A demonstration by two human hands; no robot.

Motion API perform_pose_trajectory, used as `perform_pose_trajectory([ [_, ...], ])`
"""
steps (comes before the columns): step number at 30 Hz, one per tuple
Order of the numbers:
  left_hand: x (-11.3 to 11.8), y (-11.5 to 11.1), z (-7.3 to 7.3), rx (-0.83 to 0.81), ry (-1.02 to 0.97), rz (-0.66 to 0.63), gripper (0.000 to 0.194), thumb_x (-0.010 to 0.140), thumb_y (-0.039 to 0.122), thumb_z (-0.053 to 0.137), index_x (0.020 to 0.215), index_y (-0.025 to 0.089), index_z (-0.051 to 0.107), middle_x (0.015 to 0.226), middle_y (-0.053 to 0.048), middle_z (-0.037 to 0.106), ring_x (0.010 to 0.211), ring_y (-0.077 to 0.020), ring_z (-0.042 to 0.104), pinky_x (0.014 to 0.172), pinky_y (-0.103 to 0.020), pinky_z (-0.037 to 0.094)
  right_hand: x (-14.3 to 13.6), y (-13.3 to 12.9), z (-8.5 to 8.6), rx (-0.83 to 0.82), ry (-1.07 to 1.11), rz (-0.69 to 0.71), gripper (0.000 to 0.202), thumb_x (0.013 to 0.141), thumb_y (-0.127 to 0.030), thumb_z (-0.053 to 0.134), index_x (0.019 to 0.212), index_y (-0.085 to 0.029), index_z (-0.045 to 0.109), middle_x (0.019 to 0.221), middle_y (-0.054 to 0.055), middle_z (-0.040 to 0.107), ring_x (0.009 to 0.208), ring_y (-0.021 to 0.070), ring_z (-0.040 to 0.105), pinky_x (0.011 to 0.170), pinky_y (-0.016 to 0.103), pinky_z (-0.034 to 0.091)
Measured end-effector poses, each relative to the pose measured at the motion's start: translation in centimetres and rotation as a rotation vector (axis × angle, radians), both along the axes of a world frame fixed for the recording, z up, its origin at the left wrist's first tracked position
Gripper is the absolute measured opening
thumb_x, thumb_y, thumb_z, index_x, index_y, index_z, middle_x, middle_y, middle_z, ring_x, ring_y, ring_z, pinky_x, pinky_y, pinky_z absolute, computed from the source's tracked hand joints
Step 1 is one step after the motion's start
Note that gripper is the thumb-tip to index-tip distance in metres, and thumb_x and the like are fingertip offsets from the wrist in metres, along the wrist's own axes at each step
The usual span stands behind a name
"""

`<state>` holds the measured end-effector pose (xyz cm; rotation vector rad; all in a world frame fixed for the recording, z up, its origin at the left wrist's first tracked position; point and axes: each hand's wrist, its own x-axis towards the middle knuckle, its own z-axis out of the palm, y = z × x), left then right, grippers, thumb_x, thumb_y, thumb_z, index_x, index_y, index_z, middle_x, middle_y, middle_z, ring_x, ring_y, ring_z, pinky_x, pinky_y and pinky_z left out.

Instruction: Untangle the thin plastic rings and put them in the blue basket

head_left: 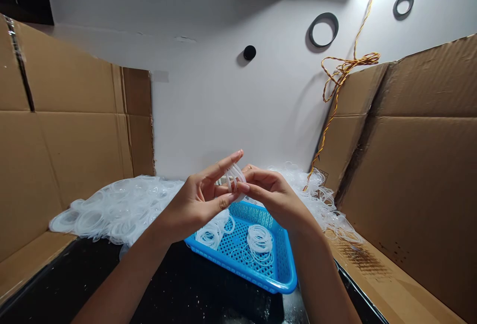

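Several translucent white rings (pixel 235 176) are held between my two hands, above the back of a blue perforated basket (pixel 238 268). My left hand (pixel 201 201) has its index finger raised beside the rings and its thumb at their lower edge. From the right, my right hand (pixel 270 192) pinches the same rings with thumb and fingers. Inside the basket, one bunch of rings (pixel 260 239) lies at the right and another (pixel 210 234) at the left, partly hidden by my left hand.
Heaps of clear rings lie left (pixel 122 207) and right (pixel 320 200), by cardboard walls (pixel 74 150) (pixel 417 175). A twisted yellow cord (pixel 335 100) hangs at the right. The basket stands on a black surface (pixel 179 284).
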<state>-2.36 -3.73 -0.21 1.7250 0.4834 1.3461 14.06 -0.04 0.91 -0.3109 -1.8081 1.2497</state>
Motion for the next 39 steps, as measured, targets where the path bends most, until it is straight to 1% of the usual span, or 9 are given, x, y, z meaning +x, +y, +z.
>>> perform_pose_trajectory([
  [9, 0.2, -0.1, 0.1, -0.017, 0.014, 0.014, 0.056, 0.080, 0.015, 0.063, 0.130, 0.033, 0.046, 0.148, -0.001, 0.028, 0.104, -0.0225, 0.061, 0.093, -0.030, 0.048, 0.0, 0.0, -0.1, -0.003, 0.000, 0.002, 0.016, 0.072, -0.030, 0.071, 0.069, -0.016, 0.063, 0.071, -0.001, 0.053, 0.069, 0.0095, 0.055, 0.066, 0.024, 0.046],
  [15, 0.2, 0.1, -0.1, 0.010, 0.013, 0.005, 0.056, 0.080, 0.015, 0.062, 0.131, 0.032, 0.045, 0.145, -0.003, 0.035, 0.104, -0.0258, 0.061, 0.092, -0.034, 0.048, 0.0, 0.0, 0.0, -0.012, -0.006, 0.008, 0.019, 0.071, -0.031, 0.071, 0.070, -0.016, 0.061, 0.070, -0.002, 0.055, 0.067, 0.0097, 0.056, 0.065, 0.025, 0.047],
  [17, 0.1, 0.1, 0.0, -0.003, 0.002, 0.012, 0.055, 0.079, 0.015, 0.063, 0.129, 0.032, 0.047, 0.145, -0.002, 0.035, 0.106, -0.0268, 0.060, 0.092, -0.035, 0.049, 0.1, -0.1, 0.0, -0.012, -0.009, 0.005, 0.018, 0.072, -0.032, 0.071, 0.072, -0.016, 0.062, 0.071, -0.001, 0.057, 0.069, 0.0102, 0.057, 0.067, 0.025, 0.048],
  [19, 0.1, 0.1, 0.2, -0.019, -0.025, -0.006, 0.053, 0.078, 0.014, 0.064, 0.126, 0.033, 0.051, 0.145, -0.001, 0.036, 0.113, -0.0285, 0.054, 0.091, -0.034, 0.049, 0.1, 0.0, 0.0, -0.006, 0.013, -0.018, 0.018, 0.073, -0.033, 0.069, 0.080, -0.018, 0.063, 0.076, 0.000, 0.060, 0.073, 0.0113, 0.059, 0.070, 0.026, 0.049],
  [23, -0.2, 0.1, 0.7, -0.088, -0.141, -0.130, 0.048, 0.078, 0.012, 0.061, 0.122, 0.030, 0.056, 0.140, 0.000, 0.043, 0.123, -0.0290, 0.044, 0.098, -0.033, 0.044, 0.3, 0.4, 0.0, 0.063, 0.085, -0.082, 0.021, 0.079, -0.035, 0.063, 0.094, -0.021, 0.064, 0.081, 0.002, 0.065, 0.081, 0.0126, 0.062, 0.077, 0.027, 0.050],
  [26, -0.4, 0.1, 1.0, -0.143, -0.253, -0.181, 0.044, 0.077, 0.008, 0.054, 0.117, 0.026, 0.060, 0.136, -0.001, 0.049, 0.123, -0.0277, 0.045, 0.099, -0.033, 0.042, 0.4, 0.5, -0.1, 0.119, 0.081, -0.065, 0.017, 0.081, -0.034, 0.061, 0.091, -0.021, 0.066, 0.081, 0.001, 0.067, 0.082, 0.0124, 0.063, 0.078, 0.027, 0.051],
  [29, -0.4, 0.0, 1.3, -0.150, -0.331, -0.214, 0.045, 0.073, 0.005, 0.049, 0.112, 0.021, 0.064, 0.130, -0.002, 0.055, 0.125, -0.0262, 0.042, 0.098, -0.031, 0.043, 0.4, 0.4, -0.2, 0.170, 0.052, -0.071, 0.016, 0.080, -0.034, 0.063, 0.090, -0.022, 0.066, 0.087, 0.002, 0.068, 0.085, 0.0124, 0.063, 0.078, 0.026, 0.051],
  [34, -0.6, -0.1, 1.6, -0.140, -0.367, -0.247, 0.049, 0.068, 0.003, 0.045, 0.111, 0.016, 0.064, 0.124, -0.004, 0.060, 0.129, -0.0224, 0.037, 0.097, -0.028, 0.044, 0.4, 0.4, -0.4, 0.254, -0.027, -0.150, 0.019, 0.080, -0.031, 0.064, 0.097, -0.021, 0.063, 0.095, 0.004, 0.066, 0.089, 0.0140, 0.062, 0.081, 0.029, 0.050],
  [39, -0.8, 0.0, 1.4, -0.112, -0.358, -0.265, 0.054, 0.065, 0.003, 0.045, 0.115, 0.015, 0.062, 0.126, -0.004, 0.059, 0.130, -0.0227, 0.035, 0.103, -0.033, 0.036, 0.4, 1.0, -0.5, 0.344, -0.033, -0.238, 0.022, 0.077, -0.030, 0.066, 0.097, -0.020, 0.063, 0.096, 0.005, 0.063, 0.090, 0.0153, 0.060, 0.078, 0.030, 0.050],
])
